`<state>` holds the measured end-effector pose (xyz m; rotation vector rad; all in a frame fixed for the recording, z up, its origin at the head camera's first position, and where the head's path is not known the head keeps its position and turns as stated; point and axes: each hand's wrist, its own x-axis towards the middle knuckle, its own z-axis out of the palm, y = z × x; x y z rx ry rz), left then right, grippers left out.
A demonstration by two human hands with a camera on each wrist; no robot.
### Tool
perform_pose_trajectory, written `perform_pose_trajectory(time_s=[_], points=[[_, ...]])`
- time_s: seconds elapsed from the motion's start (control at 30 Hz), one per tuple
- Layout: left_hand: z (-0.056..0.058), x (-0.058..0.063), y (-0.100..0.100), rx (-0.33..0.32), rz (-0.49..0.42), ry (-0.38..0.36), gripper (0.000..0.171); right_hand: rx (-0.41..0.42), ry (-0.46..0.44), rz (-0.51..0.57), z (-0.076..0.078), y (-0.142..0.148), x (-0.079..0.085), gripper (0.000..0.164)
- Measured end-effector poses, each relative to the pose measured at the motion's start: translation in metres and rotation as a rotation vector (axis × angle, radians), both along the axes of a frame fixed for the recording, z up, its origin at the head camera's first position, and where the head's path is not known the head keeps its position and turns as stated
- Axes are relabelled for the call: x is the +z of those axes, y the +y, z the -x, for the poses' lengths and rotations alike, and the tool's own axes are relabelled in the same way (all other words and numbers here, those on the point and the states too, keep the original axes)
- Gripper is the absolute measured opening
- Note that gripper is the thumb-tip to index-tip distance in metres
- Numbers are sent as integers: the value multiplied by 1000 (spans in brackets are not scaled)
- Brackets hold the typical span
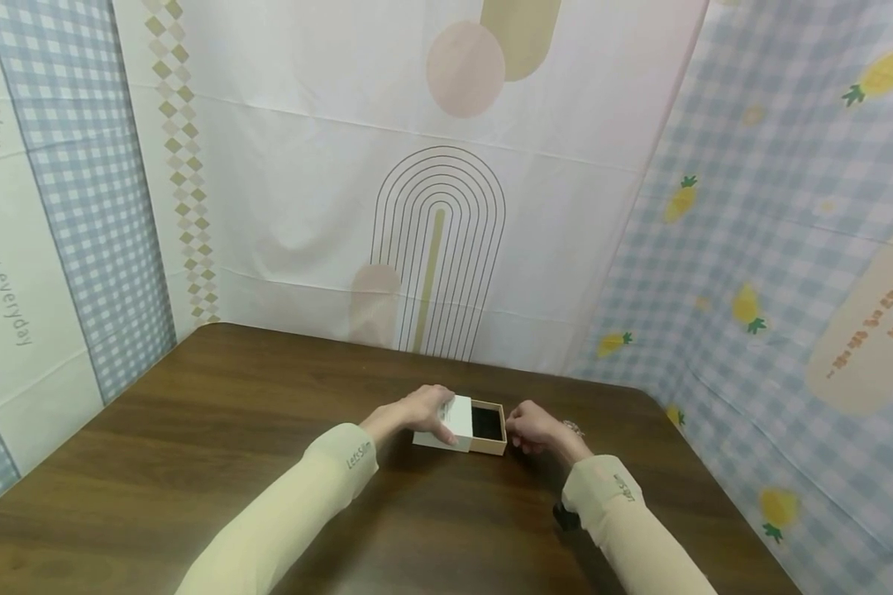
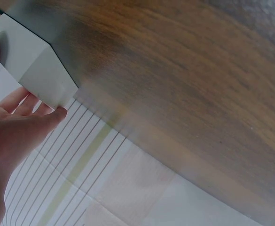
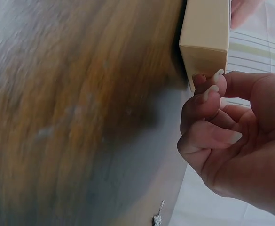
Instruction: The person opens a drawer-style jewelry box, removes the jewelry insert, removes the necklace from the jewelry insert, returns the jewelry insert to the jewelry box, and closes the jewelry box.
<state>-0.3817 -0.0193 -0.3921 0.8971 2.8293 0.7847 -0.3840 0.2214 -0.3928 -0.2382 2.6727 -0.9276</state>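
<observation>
A small drawer-style gift box lies on the brown wooden table. Its white sleeve (image 1: 457, 417) is on the left, and a tan drawer (image 1: 489, 446) with a black insert (image 1: 487, 423) sticks partway out to the right. My left hand (image 1: 426, 409) grips the sleeve from above, thumb on the near side and fingers on the far side; the left wrist view shows the sleeve (image 2: 34, 52) between them. At the drawer's outer end is my right hand (image 1: 534, 426), its thumb and curled forefinger pinching right at the end face. The other fingers fold into the palm.
A silver chain (image 1: 574, 428) lies on the table (image 1: 298, 380) just beyond my right wrist. Patterned cloths hang behind the table and along its sides, with the back cloth (image 1: 305, 207) close to the far edge.
</observation>
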Motion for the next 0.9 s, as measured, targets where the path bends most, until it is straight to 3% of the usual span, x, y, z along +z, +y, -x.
perform_pose_trajectory(time_s=[0.9], points=[[-4,4,0,-5,10,5,45,-23,31,-15,3,-16,-4,29]])
